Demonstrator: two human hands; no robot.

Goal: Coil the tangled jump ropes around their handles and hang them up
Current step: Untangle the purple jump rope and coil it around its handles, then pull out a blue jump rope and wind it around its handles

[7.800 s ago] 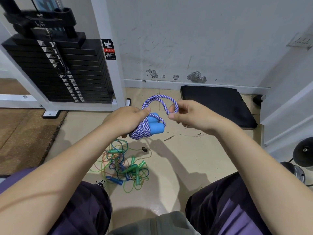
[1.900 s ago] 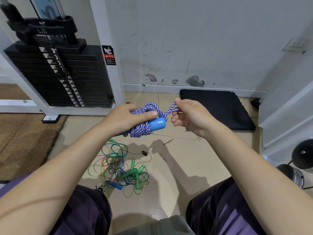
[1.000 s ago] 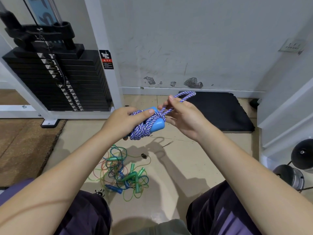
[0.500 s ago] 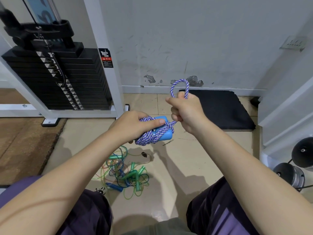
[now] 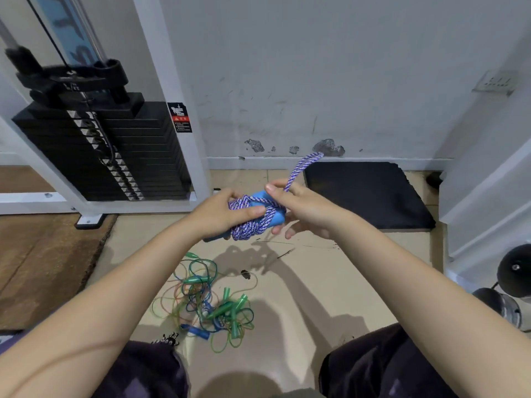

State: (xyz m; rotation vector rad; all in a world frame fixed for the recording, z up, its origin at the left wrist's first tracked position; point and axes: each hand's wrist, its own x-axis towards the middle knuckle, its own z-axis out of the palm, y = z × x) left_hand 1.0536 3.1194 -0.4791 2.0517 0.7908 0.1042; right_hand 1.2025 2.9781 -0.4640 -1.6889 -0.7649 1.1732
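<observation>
A purple-and-white braided jump rope is coiled around its two light-blue handles. My left hand grips this bundle from the left, thumb pressed on the coils. My right hand pinches a loop of the same rope that sticks up and away from the bundle. On the floor below lies a tangle of thin green, blue and orange jump ropes with green and blue handles.
A weight-stack machine with a white frame stands at the left against the wall. A black mat lies at the right by the skirting. Dumbbells sit at the far right. A brown mat covers the left floor.
My right hand has passed the rope's end loop around the bundle and pulled it upward. It now sits lower, close against the handles, with the loop slanting up to the right.
</observation>
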